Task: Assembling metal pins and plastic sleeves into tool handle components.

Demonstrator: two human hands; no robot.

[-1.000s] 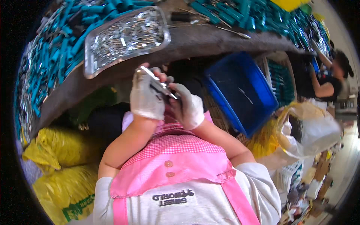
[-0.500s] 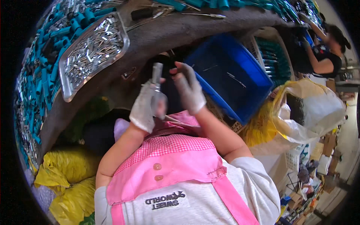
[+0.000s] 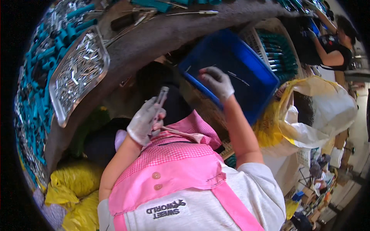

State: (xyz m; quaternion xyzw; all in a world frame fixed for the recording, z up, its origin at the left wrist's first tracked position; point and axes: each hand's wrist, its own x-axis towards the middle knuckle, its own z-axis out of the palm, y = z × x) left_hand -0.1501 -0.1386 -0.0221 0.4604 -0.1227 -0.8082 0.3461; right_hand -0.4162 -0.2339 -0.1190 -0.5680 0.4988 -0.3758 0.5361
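In my left hand (image 3: 145,122), wearing a pale glove with bare fingertips, a slim grey metal tube-like piece (image 3: 162,96) points up and away from me. The fingers are wrapped round its lower part. My right hand (image 3: 219,81), gloved the same way, hovers over the near left part of a blue plastic bin (image 3: 252,111). Its fingers are loosely bent and a little apart, and no object shows between them. Thin metal rods (image 3: 238,78) lie inside the bin, beyond the right hand.
A dark-edged bench (image 3: 154,36) curves across, bearing a metal tray (image 3: 61,119) of small metal pins and heaps of teal sleeves (image 3: 42,100). Right of the bin stand a white crate (image 3: 256,46) of teal-handled pieces and an open sack (image 3: 323,111). A co-worker (image 3: 335,46) works at far right.
My right hand has moved away from the left hand, rightward to the blue bin. The left hand has lowered slightly and keeps the metal piece, which is now tilted rightward. The view has shifted slightly.
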